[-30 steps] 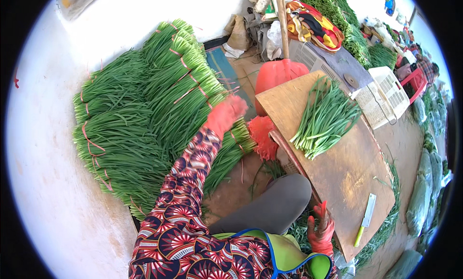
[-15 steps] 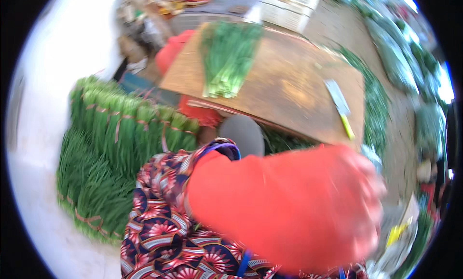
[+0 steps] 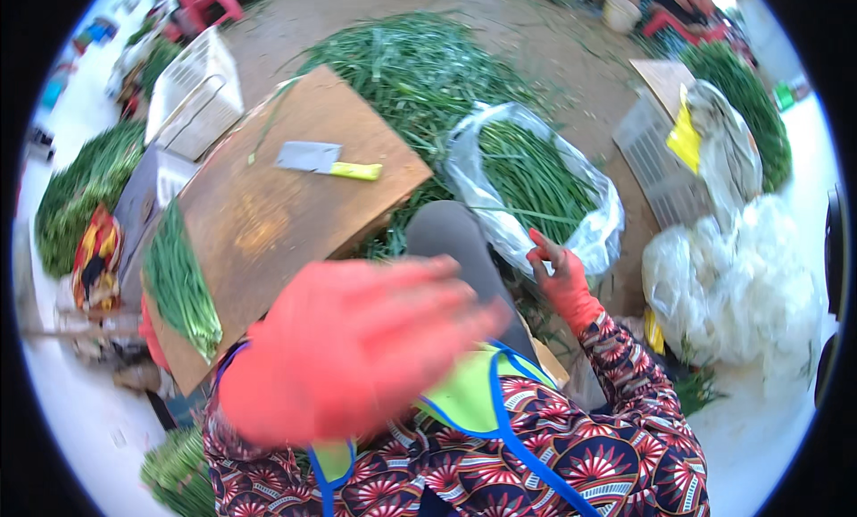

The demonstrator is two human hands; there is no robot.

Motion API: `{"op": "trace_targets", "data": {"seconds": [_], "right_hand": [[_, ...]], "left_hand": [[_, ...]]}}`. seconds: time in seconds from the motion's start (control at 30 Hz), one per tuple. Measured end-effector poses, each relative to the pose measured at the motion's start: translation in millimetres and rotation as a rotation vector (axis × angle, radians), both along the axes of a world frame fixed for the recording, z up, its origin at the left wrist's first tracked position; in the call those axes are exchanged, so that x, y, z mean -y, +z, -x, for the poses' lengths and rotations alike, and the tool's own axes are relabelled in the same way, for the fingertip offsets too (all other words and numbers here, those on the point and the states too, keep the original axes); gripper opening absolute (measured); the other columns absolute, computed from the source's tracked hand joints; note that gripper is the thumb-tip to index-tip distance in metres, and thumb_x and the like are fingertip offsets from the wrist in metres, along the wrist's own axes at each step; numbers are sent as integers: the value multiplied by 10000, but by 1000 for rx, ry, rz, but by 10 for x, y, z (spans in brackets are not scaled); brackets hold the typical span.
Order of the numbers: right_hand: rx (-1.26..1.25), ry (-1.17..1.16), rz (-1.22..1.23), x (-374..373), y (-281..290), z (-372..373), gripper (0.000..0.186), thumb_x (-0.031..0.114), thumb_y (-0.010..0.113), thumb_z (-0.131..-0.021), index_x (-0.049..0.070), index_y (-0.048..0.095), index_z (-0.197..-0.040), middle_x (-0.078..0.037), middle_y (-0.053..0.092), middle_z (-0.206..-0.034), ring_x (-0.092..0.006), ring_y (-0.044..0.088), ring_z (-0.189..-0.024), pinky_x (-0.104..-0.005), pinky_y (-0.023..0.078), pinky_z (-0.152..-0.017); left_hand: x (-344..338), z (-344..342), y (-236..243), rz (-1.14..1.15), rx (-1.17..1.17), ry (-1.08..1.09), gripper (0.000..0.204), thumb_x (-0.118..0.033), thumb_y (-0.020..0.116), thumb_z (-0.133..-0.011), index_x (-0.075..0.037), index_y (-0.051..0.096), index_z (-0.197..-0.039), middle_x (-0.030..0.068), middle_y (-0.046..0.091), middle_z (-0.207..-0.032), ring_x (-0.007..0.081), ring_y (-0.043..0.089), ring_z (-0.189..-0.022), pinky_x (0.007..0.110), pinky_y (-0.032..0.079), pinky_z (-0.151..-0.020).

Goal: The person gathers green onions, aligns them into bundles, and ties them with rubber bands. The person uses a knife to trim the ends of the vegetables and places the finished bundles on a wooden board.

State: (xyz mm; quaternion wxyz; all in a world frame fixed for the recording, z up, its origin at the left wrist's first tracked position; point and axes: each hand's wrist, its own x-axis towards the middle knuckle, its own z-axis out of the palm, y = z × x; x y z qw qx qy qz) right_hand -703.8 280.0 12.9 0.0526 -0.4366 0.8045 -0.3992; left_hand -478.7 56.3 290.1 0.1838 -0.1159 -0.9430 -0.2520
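My left hand (image 3: 366, 334), in a red glove, is raised close in front of my chest and smeared by motion. Its fingers stretch to the right with nothing visible in them. Beside the near rim of a clear plastic bag (image 3: 604, 233) is my right hand (image 3: 564, 283), also gloved, its fingers apart; whether it touches the bag I cannot tell. Loose garlic chives (image 3: 536, 173) fill the bag. On the wooden board (image 3: 295, 209) at left lie a bunch of garlic chives (image 3: 178, 271) and a cleaver (image 3: 308, 156) with a yellow handle.
A large heap of chives (image 3: 411, 66) covers the floor beyond the board. White crates (image 3: 192, 93) stand at the far left. A grey crate (image 3: 656, 160) and crumpled clear plastic bags (image 3: 732, 294) are at right. Tied bunches (image 3: 178, 468) show at the lower left.
My view has swung to the right, bringing the plastic bag and my right hand into sight. My left hand now shows its fingers outstretched. The cleaver and chive bunch remain on the board.
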Motion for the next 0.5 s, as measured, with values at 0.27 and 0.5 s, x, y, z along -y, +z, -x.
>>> {"op": "trace_targets", "data": {"seconds": [0.27, 0.5], "right_hand": [[-64, -331, -179, -36, -781, 1142, 1249, 450, 877, -542, -143, 195, -1404, -304, 440, -1333, -386, 439, -1249, -411, 338, -1062], [188, -299, -864, 968, -1314, 2088, 1517, 731, 776, -454, -30, -53, -1471, -239, 80, -1545, -347, 80, -1444, -480, 99, -1157]], "left_hand": [[168, 1174, -1844, -276, 206, 108, 334, -60, 637, -823, -65, 602, -1156, 109, 642, -1139, 286, 595, -1090, 387, 449, -958], [118, 1599, -2103, 23, 278, 193, 382, -196, 657, -802, -62, 602, -1156, 119, 648, -1084, 343, 561, -1117, 503, 327, -1050]]}}
